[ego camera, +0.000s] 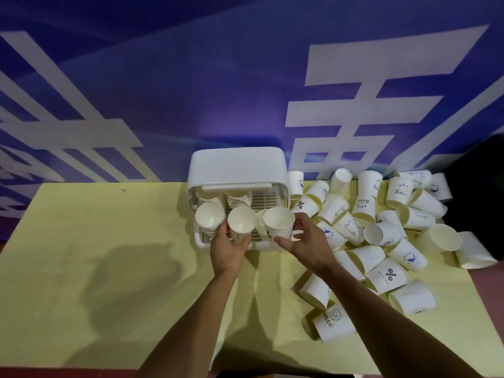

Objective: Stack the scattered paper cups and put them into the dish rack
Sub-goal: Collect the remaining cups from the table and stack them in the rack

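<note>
The left hand [230,248] curls its fingers round a plain white paper cup [242,221], held mouth-up at the front of a white plastic dish rack [240,167]. How much of the cup's lower part the palm hides cannot be made out. The right hand [306,242] grips a second white paper cup [278,222] just beside the first, thumb on the near side and fingers round the far side; dark print on its wall is mostly covered.

Between the two held cups the rim of a third cup [260,215] peeks out, the rest hidden. A stack of nested cups [209,215] stands in the rack's front left corner, touching the left hand's fingertips. More stacks [238,200] stand deeper in, dim under the raised lid.

The rack stands at the far edge of the pale yellow table [109,241]. To its right lies a heap of white printed paper cups [381,230], mostly on their sides, some prints too blurred to read. Behind hangs a blue banner with white characters [191,77], cut off by the frame.
</note>
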